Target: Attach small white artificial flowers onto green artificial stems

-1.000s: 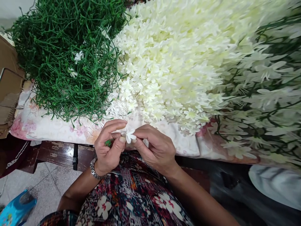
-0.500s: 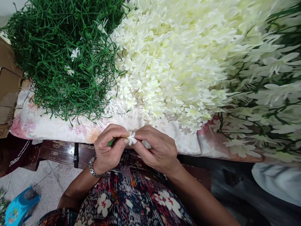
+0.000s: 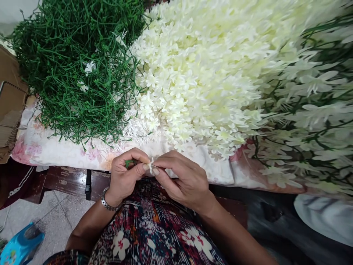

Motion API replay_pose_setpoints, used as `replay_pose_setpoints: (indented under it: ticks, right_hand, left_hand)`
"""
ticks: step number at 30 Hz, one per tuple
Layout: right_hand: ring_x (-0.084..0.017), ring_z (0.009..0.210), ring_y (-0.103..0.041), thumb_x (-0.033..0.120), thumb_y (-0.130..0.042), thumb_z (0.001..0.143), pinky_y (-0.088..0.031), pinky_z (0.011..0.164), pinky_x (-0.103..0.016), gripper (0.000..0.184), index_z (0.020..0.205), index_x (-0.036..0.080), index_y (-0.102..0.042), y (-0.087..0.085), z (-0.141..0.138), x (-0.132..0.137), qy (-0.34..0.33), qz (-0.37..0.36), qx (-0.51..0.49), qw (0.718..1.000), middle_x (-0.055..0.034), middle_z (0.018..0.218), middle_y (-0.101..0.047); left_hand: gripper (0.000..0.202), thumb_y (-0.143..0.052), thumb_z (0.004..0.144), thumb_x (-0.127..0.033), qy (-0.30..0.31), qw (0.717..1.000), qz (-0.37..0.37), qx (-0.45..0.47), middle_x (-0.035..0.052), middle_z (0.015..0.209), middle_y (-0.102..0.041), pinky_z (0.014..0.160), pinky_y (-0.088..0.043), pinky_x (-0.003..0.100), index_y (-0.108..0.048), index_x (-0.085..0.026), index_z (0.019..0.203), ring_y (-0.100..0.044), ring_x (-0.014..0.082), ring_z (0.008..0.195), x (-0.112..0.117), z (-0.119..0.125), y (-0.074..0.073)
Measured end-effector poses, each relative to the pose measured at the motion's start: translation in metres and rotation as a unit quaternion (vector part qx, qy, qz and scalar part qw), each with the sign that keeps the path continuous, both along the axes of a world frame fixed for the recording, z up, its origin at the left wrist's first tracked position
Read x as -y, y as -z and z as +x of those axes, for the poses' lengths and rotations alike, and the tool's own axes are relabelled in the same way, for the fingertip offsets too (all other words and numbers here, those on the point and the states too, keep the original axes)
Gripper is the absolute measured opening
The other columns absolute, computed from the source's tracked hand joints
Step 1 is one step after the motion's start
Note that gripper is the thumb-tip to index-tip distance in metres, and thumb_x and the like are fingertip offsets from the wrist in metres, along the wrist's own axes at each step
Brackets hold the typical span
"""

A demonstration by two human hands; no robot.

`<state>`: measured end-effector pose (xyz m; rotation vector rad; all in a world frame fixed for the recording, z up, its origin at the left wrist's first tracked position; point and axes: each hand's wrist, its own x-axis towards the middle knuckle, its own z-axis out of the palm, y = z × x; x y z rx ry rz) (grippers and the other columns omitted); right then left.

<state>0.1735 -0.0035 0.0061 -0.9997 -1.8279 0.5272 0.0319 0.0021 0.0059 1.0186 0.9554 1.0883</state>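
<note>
My left hand [image 3: 127, 173] is closed in a pinch on a small white artificial flower [image 3: 151, 167], with a bit of its green stem [image 3: 129, 162] showing behind the fingers. Thumb and forefinger of my right hand [image 3: 183, 178] pinch the other side of the same flower, fingertips nearly meeting the left ones. The petals are mostly covered by the fingertips. Just beyond my hands lie loose white stamens [image 3: 140, 130]. A heap of green plastic stems [image 3: 82, 99] sits at the left, and a large pile of white-cream blossoms [image 3: 204, 84] is in the middle.
Floral cloth [image 3: 66, 151] covers the table. Assembled white flower sprays [image 3: 309, 129] spread along the right side. A cardboard box [image 3: 11, 110] stands at the left edge. On the floor, lower left, is a blue plastic stool [image 3: 22, 244].
My right fingertips have closed further over the flower, so fewer petals show. The left hand still pinches it, turned slightly. The piles look unchanged; the view has shifted a little.
</note>
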Motion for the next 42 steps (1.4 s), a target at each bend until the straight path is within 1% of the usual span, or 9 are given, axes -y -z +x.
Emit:
replay_pose_setpoints:
  ticks: [3,7,13,20,24,29,35,39,42]
  right_hand:
    - [-0.010,0.062,-0.052,0.008,-0.052,0.070,-0.045,0.055,-0.023,0.020,0.089,0.015,-0.051,0.002,-0.002,0.002,0.002,0.006,0.004,1.000,-0.0031,0.070,-0.059]
    - [-0.009,0.061,-0.051,0.004,-0.052,0.069,-0.044,0.052,-0.021,0.020,0.087,0.014,-0.052,0.005,-0.002,0.004,0.017,0.015,0.007,1.000,-0.0028,0.066,-0.057]
    - [-0.008,0.062,-0.052,0.005,-0.049,0.072,-0.045,0.054,-0.020,0.019,0.088,0.015,-0.053,0.005,0.005,0.005,-0.029,-0.041,-0.036,0.998,-0.0025,0.070,-0.058]
    - [-0.008,0.061,-0.051,0.006,-0.053,0.071,-0.044,0.054,-0.021,0.023,0.092,0.013,-0.052,0.007,0.007,0.007,0.027,0.028,0.035,0.999,-0.0025,0.068,-0.058]
    - [-0.009,0.060,-0.050,0.007,-0.053,0.071,-0.044,0.052,-0.022,0.025,0.096,0.013,-0.052,0.011,0.009,0.009,0.026,0.034,0.049,0.998,-0.0037,0.069,-0.059]
    - [-0.008,0.057,-0.051,0.005,-0.057,0.067,-0.042,0.050,-0.020,0.021,0.084,0.016,-0.054,0.013,0.012,0.014,0.082,0.031,0.020,0.996,-0.0006,0.065,-0.058]
    - [-0.006,0.057,-0.051,0.007,-0.054,0.071,-0.040,0.051,-0.019,0.012,0.077,0.018,-0.052,0.010,0.019,0.017,0.108,-0.092,-0.018,0.990,0.0023,0.066,-0.054]
    - [-0.006,0.058,-0.048,0.009,-0.052,0.072,-0.038,0.052,-0.019,0.010,0.076,0.018,-0.051,0.010,0.021,0.017,0.082,-0.126,-0.033,0.988,0.0027,0.067,-0.053]
    - [-0.006,0.059,-0.049,0.010,-0.052,0.073,-0.039,0.054,-0.020,0.009,0.076,0.018,-0.051,0.010,0.021,0.017,0.070,-0.135,-0.045,0.987,0.0025,0.067,-0.054]
  left_hand:
    - [0.005,-0.062,0.068,-0.020,-0.011,0.998,-0.044,0.048,-0.0013,0.066,-0.048,0.038,-0.027,0.015,-0.060,-0.016,0.070,-0.038,0.0031,0.047,0.002,0.001,0.004]
    - [0.006,-0.063,0.067,-0.019,-0.006,0.997,-0.059,0.050,-0.0009,0.064,-0.048,0.038,-0.025,0.015,-0.062,-0.014,0.070,-0.037,0.0025,0.046,0.003,0.003,0.004]
    - [0.006,-0.065,0.065,-0.019,-0.006,0.995,-0.083,0.061,-0.0016,0.060,-0.048,0.036,-0.023,0.014,-0.063,-0.014,0.068,-0.037,0.0015,0.043,0.002,0.005,0.003]
    - [0.009,-0.067,0.062,-0.020,-0.001,0.992,-0.111,0.058,-0.0025,0.057,-0.049,0.034,-0.023,0.013,-0.062,-0.014,0.065,-0.035,0.0003,0.039,0.004,0.006,0.002]
    - [0.011,-0.068,0.062,-0.022,0.014,0.991,-0.125,0.051,-0.0031,0.054,-0.049,0.034,-0.024,0.013,-0.061,-0.013,0.066,-0.033,0.0002,0.039,0.006,0.009,0.002]
    - [0.014,-0.060,0.071,-0.025,0.038,0.996,-0.074,-0.018,-0.0006,0.062,-0.054,0.041,-0.033,0.014,-0.061,-0.015,0.080,-0.039,0.0026,0.046,0.009,0.009,0.002]
    - [0.028,-0.041,0.083,-0.025,0.078,0.987,0.027,-0.139,0.0060,0.092,-0.059,0.053,-0.041,0.020,-0.053,-0.019,0.107,-0.046,0.0062,0.058,0.010,0.001,0.001]
    - [0.032,-0.037,0.085,-0.021,0.098,0.967,0.077,-0.223,0.0041,0.085,-0.061,0.063,-0.046,0.023,-0.045,-0.019,0.115,-0.054,0.0088,0.068,0.009,0.001,-0.003]
    - [0.027,-0.037,0.084,-0.018,0.097,0.951,0.097,-0.279,0.0021,0.078,-0.062,0.068,-0.046,0.025,-0.042,-0.017,0.111,-0.057,0.0101,0.071,0.010,0.003,-0.007]
